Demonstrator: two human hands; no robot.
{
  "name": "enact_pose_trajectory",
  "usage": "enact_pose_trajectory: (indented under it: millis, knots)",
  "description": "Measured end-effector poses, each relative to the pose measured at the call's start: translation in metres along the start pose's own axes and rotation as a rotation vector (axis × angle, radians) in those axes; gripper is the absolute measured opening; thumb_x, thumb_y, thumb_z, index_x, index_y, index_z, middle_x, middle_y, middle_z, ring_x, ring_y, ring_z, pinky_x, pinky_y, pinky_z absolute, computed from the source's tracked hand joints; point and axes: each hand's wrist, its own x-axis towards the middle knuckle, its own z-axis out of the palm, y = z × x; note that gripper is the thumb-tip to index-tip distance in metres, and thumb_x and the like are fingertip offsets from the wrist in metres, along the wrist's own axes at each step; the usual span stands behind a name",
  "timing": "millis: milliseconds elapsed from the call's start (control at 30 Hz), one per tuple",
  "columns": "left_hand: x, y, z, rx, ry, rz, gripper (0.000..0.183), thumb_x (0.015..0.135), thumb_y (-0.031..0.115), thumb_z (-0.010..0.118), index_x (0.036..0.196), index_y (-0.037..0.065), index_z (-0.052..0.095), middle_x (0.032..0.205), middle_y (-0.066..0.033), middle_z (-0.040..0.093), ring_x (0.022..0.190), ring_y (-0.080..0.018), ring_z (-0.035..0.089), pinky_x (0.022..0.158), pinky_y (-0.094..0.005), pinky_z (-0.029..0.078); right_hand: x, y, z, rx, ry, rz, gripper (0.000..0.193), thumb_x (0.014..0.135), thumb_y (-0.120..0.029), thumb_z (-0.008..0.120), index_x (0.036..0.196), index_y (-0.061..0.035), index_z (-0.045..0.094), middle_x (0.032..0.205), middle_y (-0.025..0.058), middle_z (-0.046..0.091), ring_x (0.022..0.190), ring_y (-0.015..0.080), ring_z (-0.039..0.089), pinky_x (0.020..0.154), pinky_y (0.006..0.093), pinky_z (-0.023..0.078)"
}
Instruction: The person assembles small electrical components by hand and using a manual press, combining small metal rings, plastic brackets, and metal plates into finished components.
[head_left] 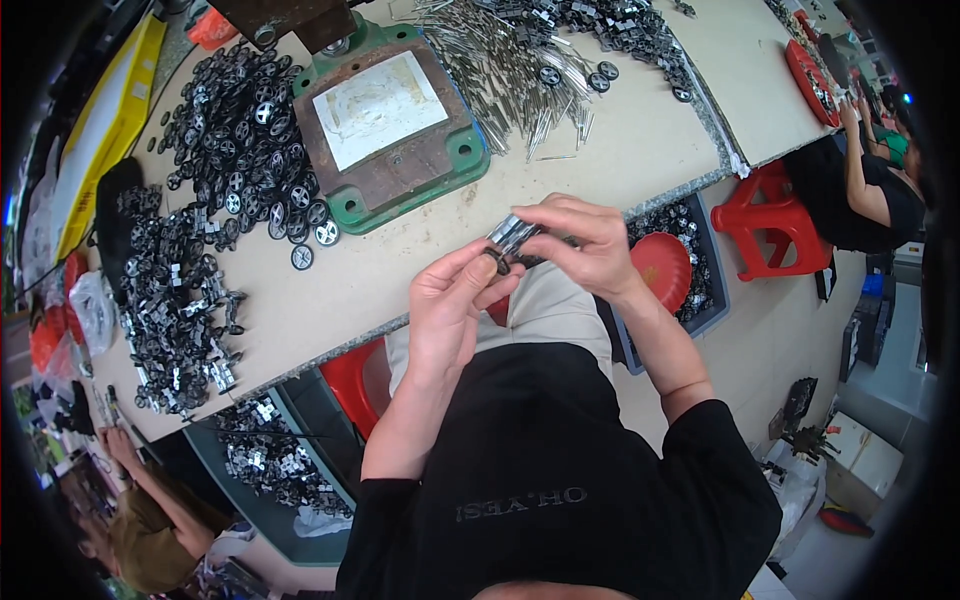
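Over the near edge of the table (420, 270), both hands meet just above the lap. Largest first: table carries a green-and-rust press fixture (385, 125) with a pale plate on top, centre-back. Left of it, a big heap of black toy wheels (235, 130); further left and nearer, a heap of small black-and-silver parts (175, 320). Right of the fixture, a spread of metal pins (520, 70). Below the table: a grey bin (275, 465) of parts on the left, another bin with a red bowl (663, 268) on the right.

Right hand (590, 245) is closed on a bundle of metal pins (512, 235), pinched thumb to fingers. Bundle's long axis runs lower-left to upper-right, free ends pointing toward the left hand.

Left hand (455, 300) pinches a small black wheel (497, 263) at the fingertips, just below and touching or nearly touching the bundle's lower end. Can't tell if a pin is already seated in it.

Wheel sits between the two hands; left hand is nearer.
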Motion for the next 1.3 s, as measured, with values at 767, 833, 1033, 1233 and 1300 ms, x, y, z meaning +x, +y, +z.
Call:
enact_pose_trajectory:
  millis: [767,833,1033,1233,1300]
  knots:
    - [0.007,0.001,0.004,-0.053,-0.126,-0.075,0.031,0.09,0.003,0.048,0.121,-0.002,0.047,0.112,-0.0125,0.057,0.1,-0.0206,0.058,0.09,-0.0399,0.049,0.077,0.084,-0.115,-0.873,0.062,0.143,0.025,0.08,-0.007,0.057,0.105,-0.009,0.062,0.093,0.0088,0.056,0.084,0.0254,0.057,0.076,0.033,0.044]
    - [0.006,0.002,0.003,-0.06,-0.12,-0.082,0.031,0.09,0.004,0.048,0.12,-0.002,0.048,0.112,-0.0122,0.057,0.099,-0.0205,0.058,0.089,-0.0398,0.049,0.086,0.084,-0.12,-0.934,-0.109,0.127,0.026,0.08,-0.008,0.058,0.106,-0.009,0.059,0.101,0.0096,0.051,0.094,0.0265,0.053,0.082,0.0352,0.041]
    - [0.006,0.003,0.005,-0.049,-0.118,-0.07,0.033,0.09,0.006,0.049,0.122,-0.002,0.046,0.111,-0.012,0.057,0.099,-0.0204,0.058,0.088,-0.0369,0.049,0.081,0.077,-0.12,-0.955,-0.159,0.131,0.025,0.08,-0.01,0.058,0.104,-0.0059,0.054,0.1,0.0107,0.053,0.094,0.03,0.054,0.08,0.0377,0.043]
    - [0.007,0.003,0.004,-0.055,-0.125,-0.065,0.034,0.09,0.007,0.049,0.122,-0.003,0.045,0.111,-0.0124,0.057,0.1,-0.0201,0.058,0.088,-0.0348,0.049,0.064,0.059,-0.124,-0.9,-0.2,0.144,0.021,0.08,-0.01,0.058,0.1,-0.0023,0.056,0.095,0.0127,0.057,0.081,0.0292,0.057,0.073,0.0353,0.045]
    - [0.008,0.004,0.005,-0.053,-0.128,-0.063,0.034,0.09,0.007,0.049,0.122,-0.003,0.045,0.111,-0.0124,0.057,0.1,-0.0201,0.058,0.088,-0.0348,0.049,0.061,0.057,-0.124,-0.917,-0.177,0.146,0.022,0.081,-0.009,0.057,0.101,-0.0021,0.056,0.094,0.0128,0.057,0.08,0.0285,0.058,0.072,0.0343,0.045]
